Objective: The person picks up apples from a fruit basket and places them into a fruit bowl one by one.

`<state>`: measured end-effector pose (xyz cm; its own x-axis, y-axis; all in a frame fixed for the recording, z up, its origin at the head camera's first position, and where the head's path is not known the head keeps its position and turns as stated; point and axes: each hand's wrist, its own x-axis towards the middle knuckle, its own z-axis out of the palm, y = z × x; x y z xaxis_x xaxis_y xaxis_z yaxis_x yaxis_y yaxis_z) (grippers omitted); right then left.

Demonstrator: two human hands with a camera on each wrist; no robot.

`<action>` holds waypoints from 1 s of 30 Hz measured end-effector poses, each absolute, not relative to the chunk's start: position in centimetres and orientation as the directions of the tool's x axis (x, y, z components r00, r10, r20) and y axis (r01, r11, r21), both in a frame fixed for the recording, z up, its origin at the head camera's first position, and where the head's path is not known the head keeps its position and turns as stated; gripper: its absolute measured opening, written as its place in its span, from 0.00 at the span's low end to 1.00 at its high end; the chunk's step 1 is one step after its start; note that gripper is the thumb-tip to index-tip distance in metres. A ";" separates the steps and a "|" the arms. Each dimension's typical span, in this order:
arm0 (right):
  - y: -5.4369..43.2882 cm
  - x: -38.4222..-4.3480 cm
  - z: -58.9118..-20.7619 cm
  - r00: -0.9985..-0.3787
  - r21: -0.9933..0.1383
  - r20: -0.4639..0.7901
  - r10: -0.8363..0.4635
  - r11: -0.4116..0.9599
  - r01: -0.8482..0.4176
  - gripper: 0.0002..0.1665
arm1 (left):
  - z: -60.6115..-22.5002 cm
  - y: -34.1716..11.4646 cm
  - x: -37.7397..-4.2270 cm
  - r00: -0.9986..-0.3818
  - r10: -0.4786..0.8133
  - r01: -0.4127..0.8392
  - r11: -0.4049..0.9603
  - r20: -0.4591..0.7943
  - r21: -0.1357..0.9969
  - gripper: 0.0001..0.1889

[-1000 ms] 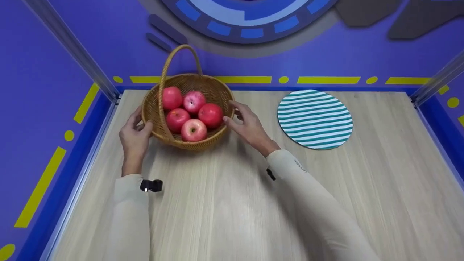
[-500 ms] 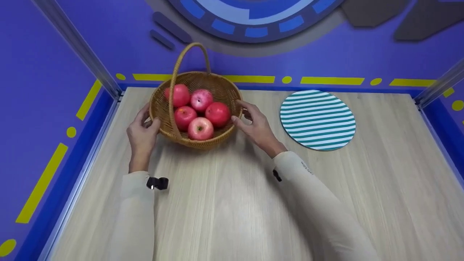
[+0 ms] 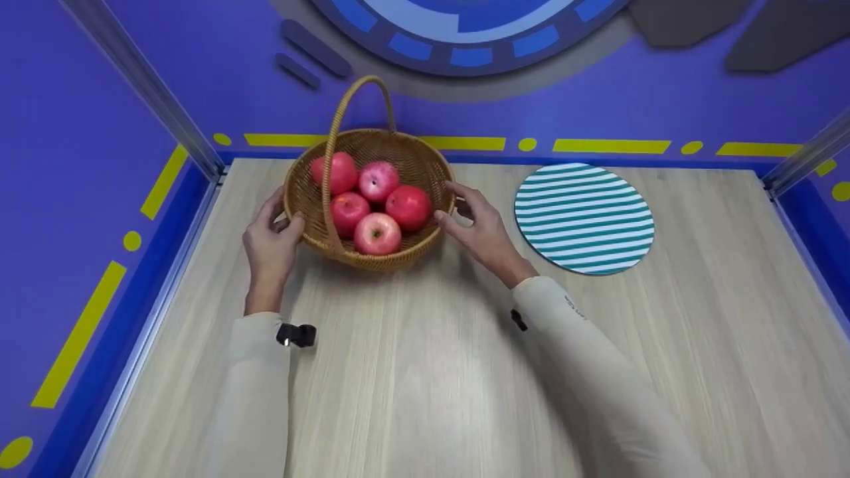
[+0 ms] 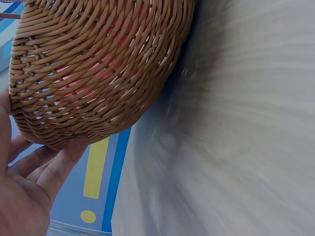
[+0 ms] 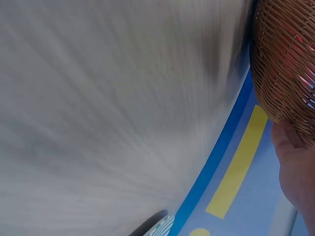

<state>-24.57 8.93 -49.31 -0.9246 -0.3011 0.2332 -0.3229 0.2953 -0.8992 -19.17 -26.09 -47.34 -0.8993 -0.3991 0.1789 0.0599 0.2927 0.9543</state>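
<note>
Wicker basket [image 3: 382, 261] at upper left of centre, head view; five red apples [image 3: 376, 234] inside. Left hand [image 3: 271, 242] grips its left side, fingers [image 4: 59, 169] against the outer wall, thumb at rim. Right hand [image 3: 488, 232] grips the right side. Base contact with worktop [image 3: 425, 372] unclear from these angles. Round green-and-white striped mat [image 3: 584, 219] lies upper right.

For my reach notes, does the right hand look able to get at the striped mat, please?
Probably yes, once the right hand lets go of the basket: the striped mat lies nearby, with nothing visible in between.
</note>
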 end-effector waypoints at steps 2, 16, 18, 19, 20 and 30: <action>9.2 -24.6 -49.3 -0.926 -0.899 0.228 -0.300 0.301 -0.318 0.39 | -47.3 -25.9 -19.2 -0.902 -0.392 0.068 0.290 0.183 0.955 0.30; 10.8 -24.5 -49.3 -0.938 -0.904 0.184 -0.295 0.324 -0.280 0.39 | -47.5 -24.7 -19.5 -0.902 -0.371 0.113 0.289 0.220 0.951 0.30; 10.9 -24.5 -49.2 -0.942 -0.911 0.169 -0.292 0.320 -0.262 0.41 | -47.6 -24.5 -19.5 -0.902 -0.371 0.113 0.287 0.219 0.951 0.30; 11.0 -24.6 -49.2 -0.944 -0.914 0.161 -0.289 0.318 -0.253 0.41 | -47.6 -24.4 -19.5 -0.902 -0.371 0.113 0.285 0.218 0.952 0.30; 11.0 -24.6 -49.2 -0.946 -0.917 0.154 -0.287 0.316 -0.245 0.42 | -47.6 -24.4 -19.6 -0.902 -0.372 0.114 0.285 0.219 0.952 0.30; 11.9 -24.7 -49.2 -0.937 -0.910 0.202 -0.286 0.298 -0.287 0.39 | -47.8 -23.5 -19.7 -0.903 -0.365 0.132 0.273 0.229 0.953 0.30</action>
<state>-24.67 11.90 -49.19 -0.9368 -0.2859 0.2017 -0.2870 0.2980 -0.9104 -19.67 -23.49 -47.78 -0.9026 -0.3645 0.2292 0.1316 0.2732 0.9529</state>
